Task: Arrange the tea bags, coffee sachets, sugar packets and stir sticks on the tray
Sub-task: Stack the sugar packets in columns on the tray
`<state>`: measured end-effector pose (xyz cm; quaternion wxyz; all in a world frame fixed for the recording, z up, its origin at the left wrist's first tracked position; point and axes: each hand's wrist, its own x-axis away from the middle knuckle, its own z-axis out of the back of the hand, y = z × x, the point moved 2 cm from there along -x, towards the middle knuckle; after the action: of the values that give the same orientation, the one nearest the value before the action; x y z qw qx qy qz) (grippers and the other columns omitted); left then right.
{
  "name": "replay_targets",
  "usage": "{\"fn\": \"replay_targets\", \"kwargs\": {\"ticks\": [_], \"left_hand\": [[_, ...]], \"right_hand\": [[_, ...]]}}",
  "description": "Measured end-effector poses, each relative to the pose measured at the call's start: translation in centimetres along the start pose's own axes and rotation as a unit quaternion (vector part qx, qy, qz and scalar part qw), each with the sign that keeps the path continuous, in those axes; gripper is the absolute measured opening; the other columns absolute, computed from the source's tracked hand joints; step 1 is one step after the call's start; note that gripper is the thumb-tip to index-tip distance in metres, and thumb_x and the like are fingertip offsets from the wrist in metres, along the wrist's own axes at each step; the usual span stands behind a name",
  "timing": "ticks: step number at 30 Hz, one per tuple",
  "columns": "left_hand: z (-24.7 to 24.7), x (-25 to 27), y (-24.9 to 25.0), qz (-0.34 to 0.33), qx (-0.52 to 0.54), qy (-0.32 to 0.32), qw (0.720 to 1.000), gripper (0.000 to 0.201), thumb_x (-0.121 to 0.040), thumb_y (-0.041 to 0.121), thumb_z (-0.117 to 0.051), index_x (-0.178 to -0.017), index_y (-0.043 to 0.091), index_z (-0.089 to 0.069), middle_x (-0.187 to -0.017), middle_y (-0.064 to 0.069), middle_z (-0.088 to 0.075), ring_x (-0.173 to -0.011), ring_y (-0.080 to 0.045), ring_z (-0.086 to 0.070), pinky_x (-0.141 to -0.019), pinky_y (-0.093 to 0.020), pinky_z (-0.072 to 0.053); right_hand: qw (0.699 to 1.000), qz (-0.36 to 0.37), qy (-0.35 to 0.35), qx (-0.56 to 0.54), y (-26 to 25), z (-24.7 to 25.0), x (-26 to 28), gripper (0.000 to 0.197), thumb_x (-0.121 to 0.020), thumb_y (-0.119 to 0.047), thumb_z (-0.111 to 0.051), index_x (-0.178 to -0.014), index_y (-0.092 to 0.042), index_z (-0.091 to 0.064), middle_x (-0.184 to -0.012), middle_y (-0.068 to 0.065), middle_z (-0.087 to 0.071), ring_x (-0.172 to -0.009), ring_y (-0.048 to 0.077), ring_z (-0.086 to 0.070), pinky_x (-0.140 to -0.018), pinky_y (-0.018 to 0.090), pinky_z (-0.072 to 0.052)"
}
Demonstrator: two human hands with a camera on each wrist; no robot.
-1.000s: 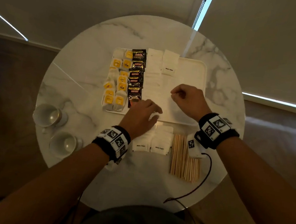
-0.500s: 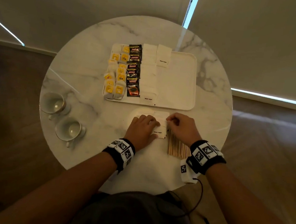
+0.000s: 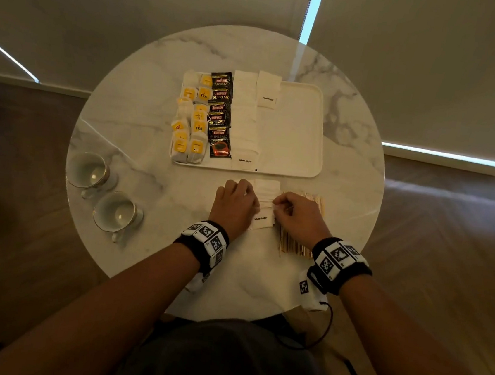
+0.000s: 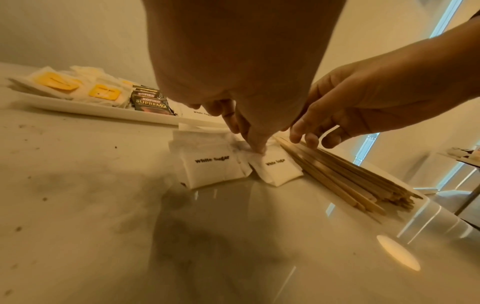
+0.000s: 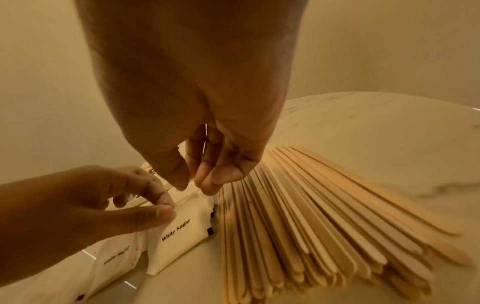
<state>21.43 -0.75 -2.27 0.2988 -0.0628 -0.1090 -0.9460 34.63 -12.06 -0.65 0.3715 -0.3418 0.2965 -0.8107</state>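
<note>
The white tray (image 3: pixel 294 137) holds tea bags (image 3: pixel 190 120), black coffee sachets (image 3: pixel 220 114) and a column of white sugar packets (image 3: pixel 245 120). In front of it, two short piles of sugar packets lie on the table, one on the left (image 4: pixel 210 164) and one on the right (image 3: pixel 262 219). My left hand (image 3: pixel 254 200) pinches the left edge of the right pile's top packet (image 5: pixel 179 232) between thumb and forefinger. My right hand (image 5: pixel 194 185) closes thumb and forefinger on that packet's far right corner. A pile of wooden stir sticks (image 5: pixel 311 216) lies just right of it, partly under my right wrist.
Two empty cups (image 3: pixel 89 170) (image 3: pixel 116 213) stand at the left edge of the round marble table (image 3: pixel 162 56). One more sugar packet (image 3: pixel 268 90) lies at the tray's far rim. The right half of the tray is bare.
Both hands came back from the tray's front edge to the loose sugar packets on the table. Over the last half second they have stayed at the same packet.
</note>
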Motion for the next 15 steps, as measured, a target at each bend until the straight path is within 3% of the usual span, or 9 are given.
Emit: {"fn": "replay_targets", "kwargs": {"ticks": [5, 9, 12, 15], "left_hand": [[0.5, 0.0, -0.1, -0.050, -0.003, 0.002, 0.999, 0.021, -0.097, 0.035, -0.049, -0.109, 0.020, -0.059, -0.118, -0.002, -0.054, -0.103, -0.026, -0.047, -0.082, -0.038, -0.037], [1.1, -0.2, -0.1, -0.067, 0.076, -0.024, 0.995, 0.019, -0.103, 0.035, -0.036, -0.106, 0.026, -0.053, -0.102, 0.006, -0.058, -0.099, -0.019, -0.046, -0.086, -0.036, -0.032], [1.0, -0.4, -0.6, -0.053, 0.090, -0.020, 0.994, 0.017, -0.099, 0.038, -0.043, -0.108, 0.027, -0.054, -0.104, 0.006, -0.058, -0.100, -0.019, -0.048, -0.086, -0.037, -0.034], [0.5, -0.6, -0.9, -0.047, 0.054, -0.036, 0.997, 0.035, -0.088, 0.046, -0.056, -0.118, 0.027, -0.053, -0.116, 0.004, -0.055, -0.108, -0.021, -0.047, -0.088, -0.038, -0.034]], "right_hand": [[0.997, 0.031, -0.020, 0.062, -0.4, -0.3, -0.4, 0.031, -0.081, -0.021, -0.073, -0.111, -0.019, -0.066, -0.099, -0.002, -0.058, -0.089, 0.010, -0.054, -0.080, 0.020, -0.041], [0.996, 0.035, -0.035, 0.075, -0.7, -0.6, -0.8, 0.016, -0.090, -0.029, -0.064, -0.101, -0.019, -0.071, -0.095, 0.000, -0.063, -0.086, 0.012, -0.055, -0.078, 0.026, -0.045], [0.996, 0.037, -0.036, 0.070, -0.4, -0.3, -1.0, 0.015, -0.093, -0.028, -0.060, -0.098, -0.017, -0.070, -0.093, 0.000, -0.067, -0.086, 0.014, -0.057, -0.077, 0.029, -0.047], [0.998, 0.027, -0.018, 0.054, 0.2, 0.4, -1.0, 0.013, -0.093, -0.026, -0.058, -0.096, -0.017, -0.067, -0.091, -0.001, -0.066, -0.086, 0.015, -0.058, -0.074, 0.025, -0.043]]}}
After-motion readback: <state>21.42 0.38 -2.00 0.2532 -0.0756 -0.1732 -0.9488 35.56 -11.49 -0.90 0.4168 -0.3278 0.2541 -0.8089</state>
